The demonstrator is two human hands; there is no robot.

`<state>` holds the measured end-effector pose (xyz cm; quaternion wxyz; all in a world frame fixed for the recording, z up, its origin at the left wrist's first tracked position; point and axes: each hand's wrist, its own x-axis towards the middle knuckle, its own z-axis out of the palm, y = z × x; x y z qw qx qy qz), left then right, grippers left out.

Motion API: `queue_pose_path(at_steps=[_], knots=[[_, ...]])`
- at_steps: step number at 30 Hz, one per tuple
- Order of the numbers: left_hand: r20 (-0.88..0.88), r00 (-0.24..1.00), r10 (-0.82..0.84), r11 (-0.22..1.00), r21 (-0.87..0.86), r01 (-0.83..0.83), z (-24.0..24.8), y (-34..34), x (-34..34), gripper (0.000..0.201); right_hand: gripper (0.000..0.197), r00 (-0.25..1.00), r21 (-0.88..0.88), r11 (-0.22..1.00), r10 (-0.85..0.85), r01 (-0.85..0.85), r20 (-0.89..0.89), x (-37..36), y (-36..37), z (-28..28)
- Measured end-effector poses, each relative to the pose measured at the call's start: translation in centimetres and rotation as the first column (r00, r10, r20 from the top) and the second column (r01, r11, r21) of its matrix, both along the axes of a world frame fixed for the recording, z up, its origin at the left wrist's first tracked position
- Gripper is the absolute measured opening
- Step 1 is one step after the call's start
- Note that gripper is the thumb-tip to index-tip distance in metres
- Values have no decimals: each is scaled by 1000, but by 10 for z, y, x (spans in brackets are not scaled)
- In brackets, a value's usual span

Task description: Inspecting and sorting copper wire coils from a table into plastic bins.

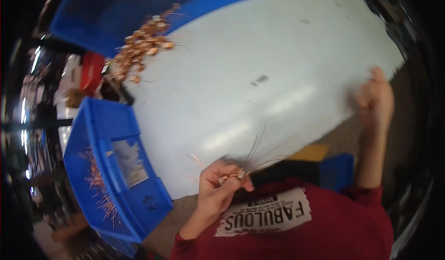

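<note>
Close to my body, at the table's near edge, my left hand (pixel 220 183) is closed around a small copper wire coil (pixel 240 173). Several thin loose wires (pixel 254 147) fan out from it, up and to the right. Other short copper ends (pixel 196 159) stick out on the hand's left side. Far to the right, past the table's edge, my right hand (pixel 376 100) is raised with its fingers curled in. It is slightly blurred, and whatever it may grip cannot be made out.
A pile of small copper coils (pixel 143 44) lies at the far left beside a large blue bin (pixel 208 2). Another blue bin (pixel 150 206), with copper wire scraps (pixel 103 186), stands left of the white table (pixel 208 88). Small dark scraps (pixel 260 79) dot the tabletop.
</note>
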<state>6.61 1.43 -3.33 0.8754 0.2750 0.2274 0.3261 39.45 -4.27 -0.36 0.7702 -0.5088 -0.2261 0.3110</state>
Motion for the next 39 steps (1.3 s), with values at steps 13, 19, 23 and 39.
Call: queue_pose_path(at_steps=[13,19,23,39], knots=[[205,957,-204,967,195,164,44,22,5,8,15,-247,-52,979,2,-198,969,-172,218,40],[-62,998,31,990,142,-22,61,20,13,9,18,-527,-13,996,56,84,848,-205,287,7],[-48,984,171,984,53,-168,48,21,11,13,16,-572,-32,994,88,107,816,-190,256,-1],[74,962,264,960,-116,-254,4,18,19,16,18,-130,-291,930,324,224,937,-96,121,17]])
